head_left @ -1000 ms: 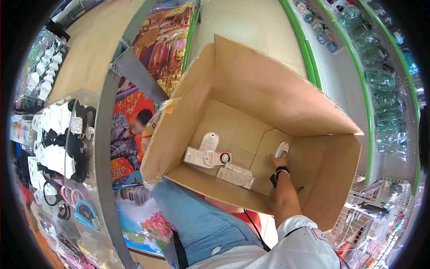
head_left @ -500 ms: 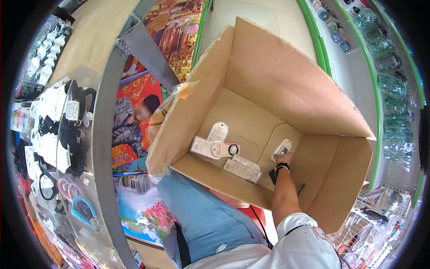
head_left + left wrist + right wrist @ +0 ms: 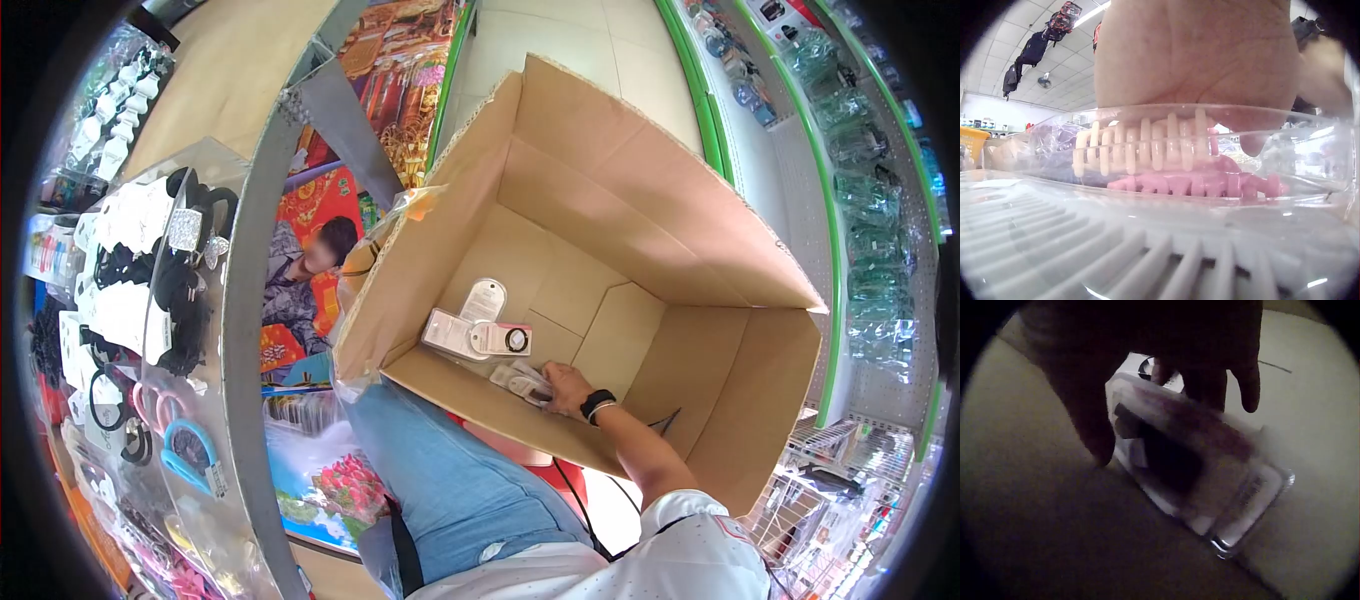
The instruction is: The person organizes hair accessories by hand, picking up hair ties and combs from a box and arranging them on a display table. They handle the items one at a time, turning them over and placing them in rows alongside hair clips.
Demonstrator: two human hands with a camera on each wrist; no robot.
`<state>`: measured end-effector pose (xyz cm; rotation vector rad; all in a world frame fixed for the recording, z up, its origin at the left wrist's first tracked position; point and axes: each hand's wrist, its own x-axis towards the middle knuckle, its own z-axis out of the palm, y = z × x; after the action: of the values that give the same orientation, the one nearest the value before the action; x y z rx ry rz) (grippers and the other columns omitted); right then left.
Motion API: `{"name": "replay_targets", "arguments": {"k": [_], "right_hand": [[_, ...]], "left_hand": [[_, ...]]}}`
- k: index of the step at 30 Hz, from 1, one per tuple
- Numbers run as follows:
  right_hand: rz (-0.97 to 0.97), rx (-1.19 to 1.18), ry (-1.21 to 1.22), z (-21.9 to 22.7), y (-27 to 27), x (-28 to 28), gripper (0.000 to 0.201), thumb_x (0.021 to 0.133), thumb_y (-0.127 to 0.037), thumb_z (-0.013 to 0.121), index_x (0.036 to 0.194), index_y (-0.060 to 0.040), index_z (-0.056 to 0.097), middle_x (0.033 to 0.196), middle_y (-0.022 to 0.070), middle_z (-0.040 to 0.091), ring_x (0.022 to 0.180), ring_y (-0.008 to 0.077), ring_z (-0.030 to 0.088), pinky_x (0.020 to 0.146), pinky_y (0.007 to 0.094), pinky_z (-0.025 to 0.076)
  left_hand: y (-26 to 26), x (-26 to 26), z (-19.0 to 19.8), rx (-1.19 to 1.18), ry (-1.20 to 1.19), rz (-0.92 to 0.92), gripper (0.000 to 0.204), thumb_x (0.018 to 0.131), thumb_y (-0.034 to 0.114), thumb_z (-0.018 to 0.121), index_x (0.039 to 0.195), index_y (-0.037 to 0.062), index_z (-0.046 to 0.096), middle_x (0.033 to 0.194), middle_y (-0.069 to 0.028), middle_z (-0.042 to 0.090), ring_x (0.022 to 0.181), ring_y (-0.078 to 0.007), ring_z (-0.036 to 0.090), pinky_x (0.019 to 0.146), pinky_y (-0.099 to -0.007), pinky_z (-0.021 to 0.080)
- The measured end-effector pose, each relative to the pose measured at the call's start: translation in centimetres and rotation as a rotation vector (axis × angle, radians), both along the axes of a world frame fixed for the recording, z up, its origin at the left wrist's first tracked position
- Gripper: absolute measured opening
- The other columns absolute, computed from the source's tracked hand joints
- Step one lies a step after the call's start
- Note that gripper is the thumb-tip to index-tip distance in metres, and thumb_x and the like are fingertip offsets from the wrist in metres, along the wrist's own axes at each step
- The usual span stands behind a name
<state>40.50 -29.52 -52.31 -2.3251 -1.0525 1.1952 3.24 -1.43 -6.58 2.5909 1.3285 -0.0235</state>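
Note:
Inside a large cardboard box (image 3: 770, 380), my right hand (image 3: 568, 388) is low near the front wall. The right wrist view is dark, but shows thumb and fingers gripping a clear blister pack (image 3: 1222, 481) with a dark item inside. In the head view this hand overlaps clear packaging (image 3: 512, 380) on the box floor. Other blister packs (image 3: 487, 298) lie left of it, one pink and white card (image 3: 508, 341) bearing a black ring. My left hand (image 3: 1191, 56) appears only in the left wrist view, above a cream claw clip (image 3: 1141, 147) and a pink one (image 3: 1191, 184) behind clear plastic; its fingers are mostly hidden.
A display rack of hair accessories (image 3: 140, 310) and a grey metal post (image 3: 255, 300) stand left of the box. Shelves of clear-packed goods (image 3: 880, 250) rise at the right, a wire basket (image 3: 790, 500) below. Bright posters (image 3: 330, 460) lie between rack and box.
My right hand has moved left and toward the front wall from the box's right corner, where it held a pack. That pack has left the corner. The other packs at left stay put.

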Motion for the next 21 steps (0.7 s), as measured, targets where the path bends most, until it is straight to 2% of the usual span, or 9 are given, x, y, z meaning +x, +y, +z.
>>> {"name": "replay_targets", "arguments": {"k": [2,5,7,11,13,16,17,18,21], "right_hand": [[-0.084,-0.091,0.146,-0.6,0.8,-0.6,0.069,0.049,-0.024,0.079,0.103,-0.0029,0.042,0.099,0.0202,0.052,0.095,0.0361,0.051,0.082,0.0398,0.043],[-0.245,0.059,-0.058,-1.9,1.2,-1.6,0.080,0.049,-0.026,0.079,0.115,-0.0002,0.041,0.101,0.0220,0.054,0.096,0.0363,0.053,0.086,0.0383,0.042],[-0.247,-0.128,-0.124,-2.6,1.4,-1.7,0.085,0.047,-0.026,0.080,0.121,-0.0027,0.044,0.105,0.0201,0.055,0.100,0.0350,0.053,0.089,0.0396,0.041],[-0.142,-0.169,0.048,-2.2,2.0,-0.3,0.070,0.046,-0.026,0.080,0.108,-0.0030,0.056,0.098,0.0197,0.057,0.099,0.0347,0.053,0.088,0.0392,0.042],[-0.191,-0.078,0.283,-0.8,1.9,0.2,0.062,0.049,-0.025,0.078,0.104,-0.0029,0.058,0.106,0.0189,0.056,0.101,0.0333,0.052,0.089,0.0366,0.041],[-0.040,0.088,0.193,-1.2,1.2,2.0,0.062,0.049,-0.023,0.076,0.106,-0.0056,0.057,0.110,0.0163,0.055,0.101,0.0317,0.052,0.087,0.0354,0.042],[-0.045,-0.001,0.213,0.5,1.8,2.9,0.063,0.048,-0.025,0.075,0.105,-0.0060,0.057,0.120,0.0197,0.047,0.110,0.0342,0.046,0.093,0.0374,0.039],[-0.044,-0.002,0.212,0.5,2.3,3.4,0.063,0.048,-0.025,0.075,0.105,-0.0060,0.057,0.120,0.0197,0.047,0.110,0.0342,0.046,0.093,0.0374,0.039],[-0.016,0.134,-0.015,-0.3,3.9,4.4,0.064,0.045,-0.032,0.076,0.100,-0.0061,0.057,0.135,0.0259,0.027,0.123,0.0405,0.029,0.100,0.0430,0.029]], "left_hand": [[0.1,-0.1,0.0,0.000,-0.018,0.011,0.079,0.086,0.054,0.040,0.137,-0.0012,0.018,0.142,-0.0209,0.018,0.131,-0.0338,0.020,0.105,-0.0428,0.020],[0.3,-0.3,0.0,0.020,0.001,-0.034,0.080,0.085,0.055,0.040,0.137,-0.0018,0.018,0.142,-0.0210,0.019,0.131,-0.0334,0.020,0.105,-0.0426,0.020],[0.3,-0.6,0.0,0.016,0.024,-0.015,0.080,0.085,0.055,0.041,0.136,-0.0023,0.019,0.141,-0.0211,0.020,0.130,-0.0333,0.021,0.105,-0.0426,0.019],[0.2,-0.1,0.3,0.012,0.019,-0.020,0.081,0.085,0.055,0.042,0.136,-0.0024,0.019,0.141,-0.0211,0.020,0.130,-0.0331,0.022,0.105,-0.0425,0.018],[0.3,-0.3,0.3,0.010,0.032,-0.016,0.082,0.084,0.055,0.043,0.136,-0.0024,0.019,0.141,-0.0211,0.020,0.131,-0.0331,0.021,0.106,-0.0423,0.017],[0.3,0.1,0.2,0.002,0.004,-0.019,0.082,0.084,0.055,0.044,0.137,-0.0025,0.018,0.141,-0.0212,0.019,0.131,-0.0331,0.020,0.106,-0.0420,0.017],[0.3,0.1,0.2,0.001,0.004,-0.018,0.082,0.084,0.055,0.044,0.137,-0.0025,0.018,0.141,-0.0212,0.019,0.131,-0.0331,0.020,0.106,-0.0420,0.017],[0.3,0.0,0.2,0.001,0.008,-0.021,0.082,0.084,0.055,0.044,0.137,-0.0025,0.018,0.142,-0.0212,0.019,0.131,-0.0331,0.020,0.106,-0.0420,0.017],[0.4,-0.2,0.1,-0.003,0.002,-0.022,0.082,0.084,0.054,0.044,0.137,-0.0025,0.018,0.142,-0.0214,0.018,0.131,-0.0330,0.020,0.106,-0.0419,0.017]]}}
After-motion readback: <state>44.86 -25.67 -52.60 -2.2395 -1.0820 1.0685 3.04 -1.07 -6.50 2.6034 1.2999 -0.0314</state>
